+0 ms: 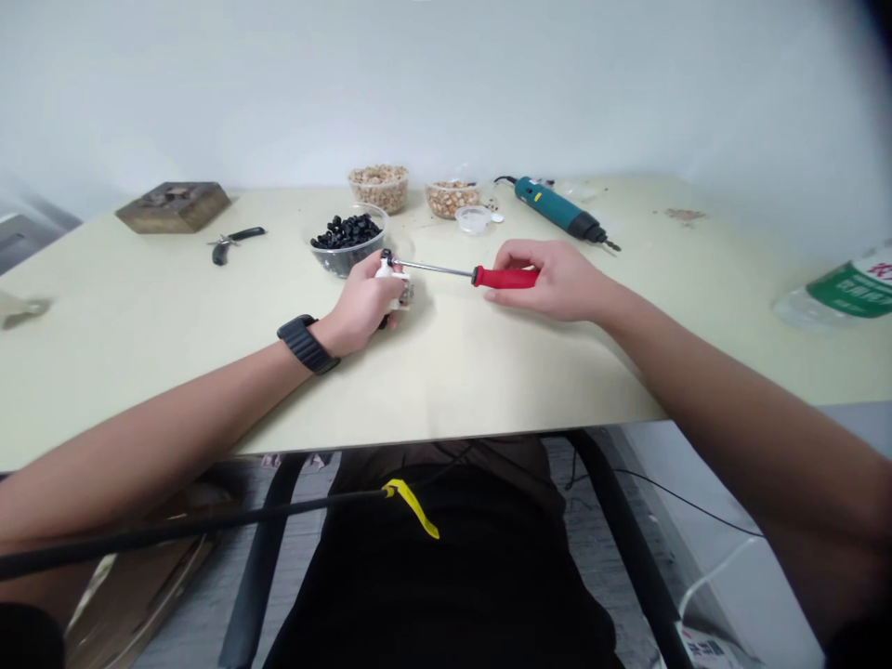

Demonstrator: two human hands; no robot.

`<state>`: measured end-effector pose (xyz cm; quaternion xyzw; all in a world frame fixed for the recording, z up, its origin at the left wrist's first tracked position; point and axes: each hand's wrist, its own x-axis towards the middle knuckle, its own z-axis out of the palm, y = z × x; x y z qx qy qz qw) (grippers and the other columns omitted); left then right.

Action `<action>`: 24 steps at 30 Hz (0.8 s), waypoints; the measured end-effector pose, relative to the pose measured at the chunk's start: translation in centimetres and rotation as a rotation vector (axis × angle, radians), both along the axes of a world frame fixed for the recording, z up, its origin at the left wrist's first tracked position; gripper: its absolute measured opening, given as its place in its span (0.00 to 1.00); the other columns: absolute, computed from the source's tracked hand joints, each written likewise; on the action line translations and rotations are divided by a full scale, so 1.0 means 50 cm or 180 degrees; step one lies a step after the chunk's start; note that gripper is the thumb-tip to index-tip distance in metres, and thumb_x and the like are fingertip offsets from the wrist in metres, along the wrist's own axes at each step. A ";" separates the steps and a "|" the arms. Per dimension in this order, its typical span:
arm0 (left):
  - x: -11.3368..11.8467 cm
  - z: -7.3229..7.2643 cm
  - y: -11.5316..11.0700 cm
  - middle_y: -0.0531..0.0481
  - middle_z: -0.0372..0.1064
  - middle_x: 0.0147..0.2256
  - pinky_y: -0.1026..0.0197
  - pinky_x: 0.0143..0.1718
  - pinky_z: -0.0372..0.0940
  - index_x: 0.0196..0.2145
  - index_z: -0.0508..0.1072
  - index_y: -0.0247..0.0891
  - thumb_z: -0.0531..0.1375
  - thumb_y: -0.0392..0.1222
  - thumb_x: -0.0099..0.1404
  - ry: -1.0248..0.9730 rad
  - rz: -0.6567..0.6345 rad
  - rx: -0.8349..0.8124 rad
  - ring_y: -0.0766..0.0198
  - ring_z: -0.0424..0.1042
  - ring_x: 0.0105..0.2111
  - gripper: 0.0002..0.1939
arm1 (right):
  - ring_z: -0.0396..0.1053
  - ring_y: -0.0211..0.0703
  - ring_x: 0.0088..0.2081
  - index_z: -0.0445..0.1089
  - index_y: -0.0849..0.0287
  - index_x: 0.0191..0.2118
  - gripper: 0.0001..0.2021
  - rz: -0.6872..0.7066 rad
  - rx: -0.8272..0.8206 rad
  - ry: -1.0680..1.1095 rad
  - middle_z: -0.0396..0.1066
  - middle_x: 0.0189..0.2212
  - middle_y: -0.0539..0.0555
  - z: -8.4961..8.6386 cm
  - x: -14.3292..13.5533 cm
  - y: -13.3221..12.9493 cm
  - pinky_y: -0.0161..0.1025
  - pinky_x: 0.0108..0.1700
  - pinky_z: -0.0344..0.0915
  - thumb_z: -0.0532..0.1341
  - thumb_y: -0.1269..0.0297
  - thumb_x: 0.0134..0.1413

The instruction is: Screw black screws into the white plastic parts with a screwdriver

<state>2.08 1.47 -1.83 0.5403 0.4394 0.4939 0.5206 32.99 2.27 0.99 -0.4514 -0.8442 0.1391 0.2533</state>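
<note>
My left hand (363, 307), with a black watch on its wrist, is closed around a small white part (398, 290) with black pieces on it. In my right hand (550, 277) is a screwdriver with a red handle (503, 278). Its thin metal shaft points left, and the tip meets the black piece at the top of the white part. I cannot make out a screw there. Just behind my left hand stands a clear bowl (348, 243) of small black plastic pieces.
Two clear tubs of small tan pieces (378, 186) (452, 198) stand at the back near a small clear lid (473, 219). A teal electric screwdriver (561, 210) lies right of them. Black-handled pliers (233, 243) and a worn block (174, 206) are left. A bottle (840, 290) lies far right.
</note>
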 end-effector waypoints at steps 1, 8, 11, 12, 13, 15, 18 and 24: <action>-0.001 0.000 0.002 0.53 0.66 0.32 0.62 0.22 0.55 0.37 0.69 0.44 0.68 0.38 0.52 -0.0035 0.0008 -0.0040 0.63 0.67 0.28 0.15 | 0.73 0.54 0.38 0.80 0.52 0.44 0.18 -0.0050 0.0221 -0.0047 0.80 0.38 0.56 -0.002 -0.004 -0.005 0.48 0.43 0.60 0.73 0.42 0.67; -0.005 0.004 -0.008 0.53 0.66 0.30 0.61 0.21 0.55 0.36 0.70 0.44 0.68 0.40 0.51 0.0180 -0.0107 0.0190 0.64 0.65 0.26 0.15 | 0.73 0.54 0.37 0.85 0.51 0.45 0.20 -0.0219 0.0339 -0.0295 0.79 0.33 0.55 0.002 -0.012 -0.024 0.49 0.39 0.58 0.66 0.39 0.75; -0.004 0.005 -0.013 0.55 0.65 0.29 0.62 0.22 0.54 0.35 0.69 0.44 0.68 0.38 0.50 0.0256 -0.0115 0.0389 0.66 0.61 0.23 0.15 | 0.70 0.50 0.32 0.82 0.51 0.42 0.22 -0.0038 -0.0421 -0.0089 0.75 0.29 0.52 0.010 -0.001 -0.010 0.48 0.38 0.60 0.70 0.35 0.71; -0.003 0.004 -0.012 0.55 0.64 0.29 0.62 0.22 0.53 0.35 0.69 0.44 0.68 0.37 0.50 0.0247 -0.0109 0.0403 0.67 0.61 0.23 0.15 | 0.70 0.49 0.33 0.81 0.51 0.41 0.22 0.0001 -0.0598 -0.0065 0.77 0.31 0.52 0.012 0.002 -0.006 0.47 0.38 0.61 0.73 0.35 0.67; -0.002 0.003 -0.009 0.55 0.65 0.29 0.63 0.23 0.53 0.35 0.69 0.44 0.69 0.37 0.50 0.0221 -0.0098 0.0387 0.67 0.60 0.24 0.15 | 0.71 0.50 0.34 0.80 0.51 0.41 0.22 0.0027 -0.0688 -0.0045 0.78 0.33 0.52 0.013 0.004 -0.002 0.47 0.38 0.62 0.76 0.36 0.63; 0.000 0.000 0.000 0.54 0.65 0.29 0.63 0.24 0.54 0.35 0.69 0.44 0.70 0.37 0.50 0.0128 -0.0055 0.0298 0.66 0.61 0.24 0.16 | 0.74 0.52 0.36 0.80 0.51 0.42 0.23 0.0018 -0.0513 0.0040 0.81 0.37 0.54 0.011 0.003 -0.001 0.47 0.39 0.64 0.79 0.38 0.58; 0.002 -0.004 0.011 0.53 0.66 0.30 0.61 0.25 0.57 0.36 0.68 0.45 0.70 0.39 0.52 -0.0039 0.0029 0.0161 0.63 0.63 0.27 0.16 | 0.76 0.59 0.42 0.84 0.51 0.45 0.20 -0.0107 0.0224 -0.0040 0.84 0.41 0.58 0.003 -0.009 -0.009 0.51 0.44 0.65 0.72 0.38 0.67; 0.000 -0.005 0.002 0.52 0.66 0.32 0.59 0.29 0.62 0.38 0.68 0.44 0.72 0.37 0.53 0.0017 -0.0011 0.0110 0.62 0.65 0.29 0.19 | 0.75 0.56 0.37 0.86 0.52 0.43 0.26 -0.0261 0.0314 -0.0195 0.81 0.34 0.58 0.004 -0.019 -0.024 0.52 0.41 0.61 0.66 0.33 0.74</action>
